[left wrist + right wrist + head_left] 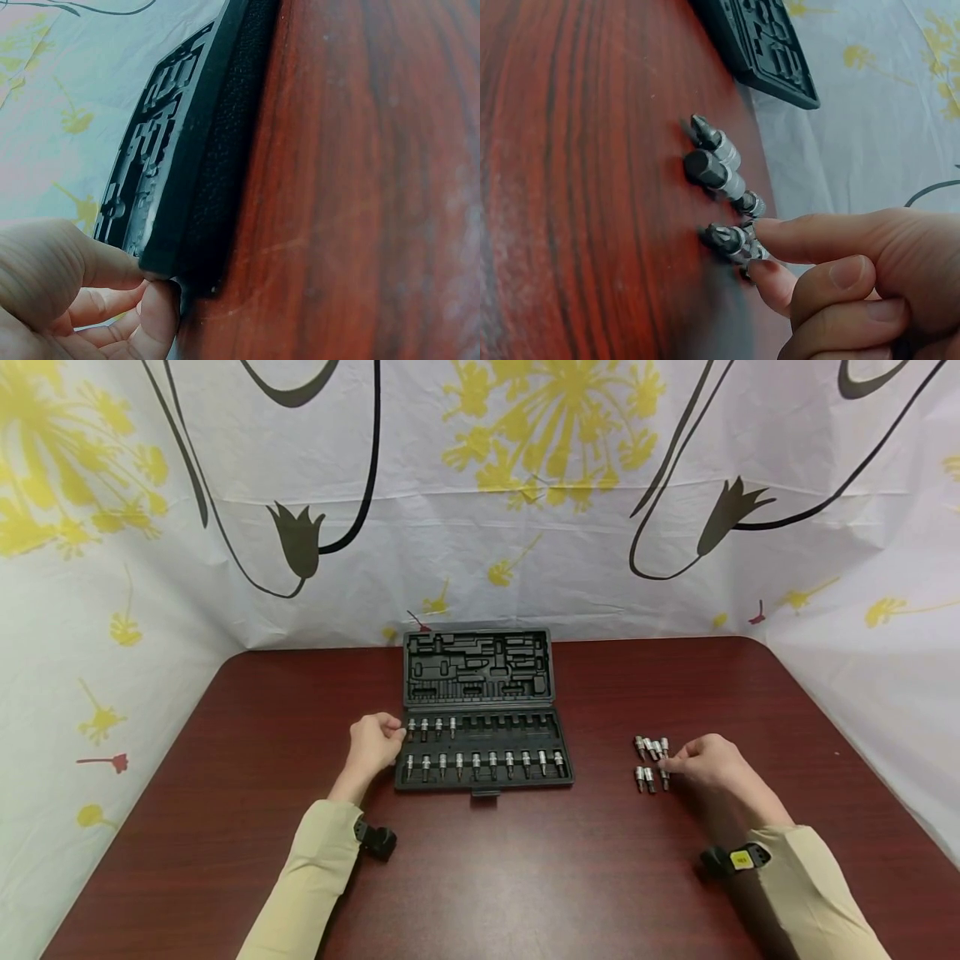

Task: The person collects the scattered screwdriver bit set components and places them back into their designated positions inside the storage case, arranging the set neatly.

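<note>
A black socket case (pixel 483 783) lies open on the table, its lid leaning back. Bit sockets (pixel 476 766) fill its front row, and several more stand at the left of the back row. My left hand (pixel 372 745) grips the case's left edge between thumb and fingers; the left wrist view shows the thumb at the case corner (pixel 161 255). Over a small group of loose bit sockets (pixel 649 779) on the right, my right hand (pixel 708 762) pinches one bit socket (pixel 726 238) with thumb and forefinger. Its far end is hidden by the fingertips.
The dark red wooden table (pixel 525 877) carries the case and the loose bits. Behind it hangs a white cloth (pixel 585 560) with yellow and grey flower prints. Empty slots (pixel 510 722) run along the right of the case's back row.
</note>
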{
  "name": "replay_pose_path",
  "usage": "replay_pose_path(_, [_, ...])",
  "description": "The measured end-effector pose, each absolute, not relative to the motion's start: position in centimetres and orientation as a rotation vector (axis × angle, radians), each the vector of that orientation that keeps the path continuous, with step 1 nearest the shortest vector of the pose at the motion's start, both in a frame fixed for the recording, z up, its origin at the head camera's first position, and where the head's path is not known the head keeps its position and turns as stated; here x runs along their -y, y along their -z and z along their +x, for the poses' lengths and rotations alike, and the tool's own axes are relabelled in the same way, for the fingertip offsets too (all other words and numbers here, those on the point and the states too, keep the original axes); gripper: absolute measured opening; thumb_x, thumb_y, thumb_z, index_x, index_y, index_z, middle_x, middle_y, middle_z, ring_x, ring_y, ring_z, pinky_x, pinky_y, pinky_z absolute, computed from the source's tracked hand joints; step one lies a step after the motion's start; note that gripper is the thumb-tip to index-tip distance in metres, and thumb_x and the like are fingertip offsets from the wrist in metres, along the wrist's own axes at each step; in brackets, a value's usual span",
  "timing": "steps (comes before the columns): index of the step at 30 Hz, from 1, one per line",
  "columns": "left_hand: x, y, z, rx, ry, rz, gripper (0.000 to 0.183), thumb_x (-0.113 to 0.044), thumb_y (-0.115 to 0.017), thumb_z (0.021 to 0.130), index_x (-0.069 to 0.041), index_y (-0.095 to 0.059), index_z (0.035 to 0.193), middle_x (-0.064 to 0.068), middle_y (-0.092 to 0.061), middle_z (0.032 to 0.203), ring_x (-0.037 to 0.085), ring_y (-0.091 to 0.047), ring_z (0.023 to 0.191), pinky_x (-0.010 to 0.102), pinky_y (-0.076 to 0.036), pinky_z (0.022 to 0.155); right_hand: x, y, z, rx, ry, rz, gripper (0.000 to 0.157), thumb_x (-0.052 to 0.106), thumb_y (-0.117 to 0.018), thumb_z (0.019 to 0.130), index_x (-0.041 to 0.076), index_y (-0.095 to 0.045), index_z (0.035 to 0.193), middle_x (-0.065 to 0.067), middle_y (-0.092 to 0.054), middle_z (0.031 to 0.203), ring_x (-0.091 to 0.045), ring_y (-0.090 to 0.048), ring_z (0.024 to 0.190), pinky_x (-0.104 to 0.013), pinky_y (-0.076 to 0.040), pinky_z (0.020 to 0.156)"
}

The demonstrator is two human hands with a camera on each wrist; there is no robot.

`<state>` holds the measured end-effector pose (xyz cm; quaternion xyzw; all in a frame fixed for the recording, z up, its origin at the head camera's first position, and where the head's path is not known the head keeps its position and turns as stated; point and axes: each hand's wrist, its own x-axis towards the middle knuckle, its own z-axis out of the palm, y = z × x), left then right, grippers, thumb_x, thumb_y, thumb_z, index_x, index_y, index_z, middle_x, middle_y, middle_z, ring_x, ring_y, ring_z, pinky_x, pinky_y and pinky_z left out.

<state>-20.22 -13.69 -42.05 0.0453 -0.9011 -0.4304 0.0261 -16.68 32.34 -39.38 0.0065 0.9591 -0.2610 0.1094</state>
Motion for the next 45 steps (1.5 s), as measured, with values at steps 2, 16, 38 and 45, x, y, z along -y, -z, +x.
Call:
replay_pose_path(2, [13.7,42.1,-20.2,2.786,1.331,0.139,0.013,-0.002,-0.061,0.086,0.008,-0.063,0.094,0.019,-0.063,0.079,0.015,-0.056,0.045,0.029,-0.051,0.045,-32.4,39.5,-16.7,-2.799,0.768,0.037,0.032,0.03,-0.068,0.083,0.005,-0.065,0.064,0.007,-0.047,0.053,-0.011,-0.042,0.052,-0.026,-0.037,0.046])
replay_pose_path(16, [13.7,42.1,-20.3,2.794,1.34,0.158,0.013,-0.001,-0.061,0.087,0.008,-0.064,0.096,0.021,-0.064,0.082,0.016,-0.058,0.048,0.029,-0.052,0.045,-31.6,39.4,-16.8,-2.729,0.792,0.063,0.034,0.025,-0.069,0.079,0.012,-0.054,0.051,0.009,-0.043,0.046,-0.008,-0.04,0.044,-0.024,-0.036,0.043])
replay_pose_path(38, [13.7,42.0,-20.3,2.791,1.346,0.15,0.013,-0.002,-0.061,0.087,0.008,-0.064,0.095,0.02,-0.063,0.082,0.016,-0.058,0.048,0.029,-0.052,0.046,-29.2,37.6,-18.8,-2.725,0.907,-0.127,0.033,0.021,-0.061,0.087,0.002,-0.059,0.06,0.01,-0.036,0.047,-0.007,-0.035,0.046,-0.022,-0.031,0.044])
replay_pose_path(45, [13.6,42.0,-20.3,2.801,1.329,0.152,0.014,-0.002,-0.061,0.087,0.008,-0.064,0.096,0.02,-0.064,0.083,0.016,-0.057,0.049,0.03,-0.052,0.046,-27.4,37.5,-19.9,-2.651,0.996,-0.146,0.036,0.021,-0.058,0.09,0.001,-0.056,0.059,0.008,-0.034,0.045,-0.008,-0.032,0.043,-0.023,-0.029,0.042])
